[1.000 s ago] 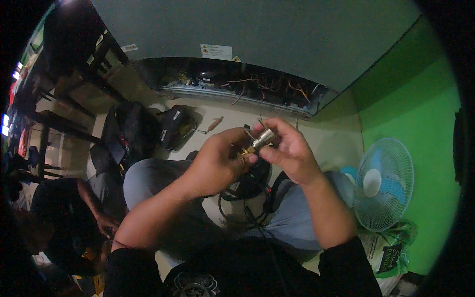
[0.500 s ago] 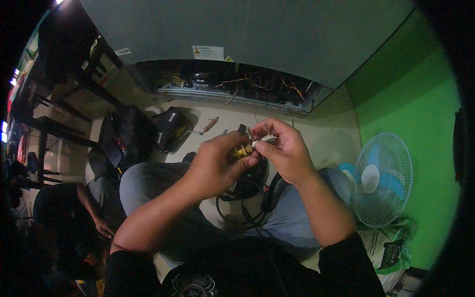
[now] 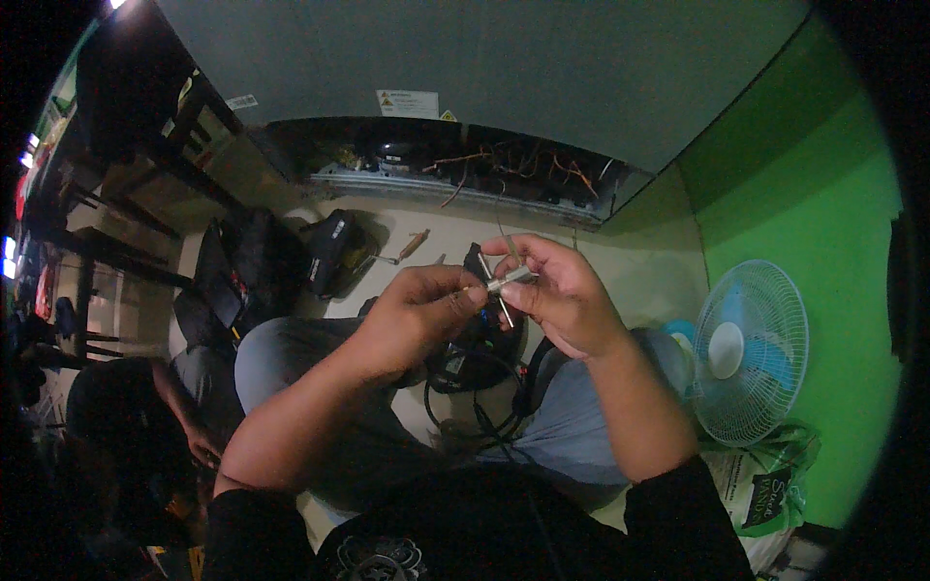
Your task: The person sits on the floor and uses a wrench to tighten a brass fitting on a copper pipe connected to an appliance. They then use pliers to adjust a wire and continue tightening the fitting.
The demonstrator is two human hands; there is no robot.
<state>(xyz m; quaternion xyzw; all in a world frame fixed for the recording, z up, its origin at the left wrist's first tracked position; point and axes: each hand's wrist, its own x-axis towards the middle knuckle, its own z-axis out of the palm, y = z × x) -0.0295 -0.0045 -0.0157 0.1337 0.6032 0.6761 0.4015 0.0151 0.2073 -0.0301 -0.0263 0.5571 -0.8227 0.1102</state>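
Observation:
In front of my lap, both hands meet at a small silver metal tool (image 3: 516, 279) with a thin crossbar (image 3: 506, 314) through it. My right hand (image 3: 562, 290) grips its thicker body between thumb and fingers. My left hand (image 3: 421, 310) is closed, its thumb and fingertips pinched at the tool's left end; anything else inside those fingers is hidden. A thin pale tube or wire (image 3: 507, 232) runs from above to behind my right fingers. Whether it is held, I cannot tell.
Ahead stands a large grey appliance (image 3: 484, 58) with an open bottom compartment (image 3: 523, 165) of loose copper tubing. Black bags (image 3: 334, 254) and a brown-handled tool (image 3: 415, 243) lie left. A fan (image 3: 727, 349) stands right, and a person's hand (image 3: 203, 447) shows left.
The yellow brass fitting seen in my left fingers earlier no longer shows. Those fingers have closed into a pinch at the silver tool, whose crossbar now shows at full length.

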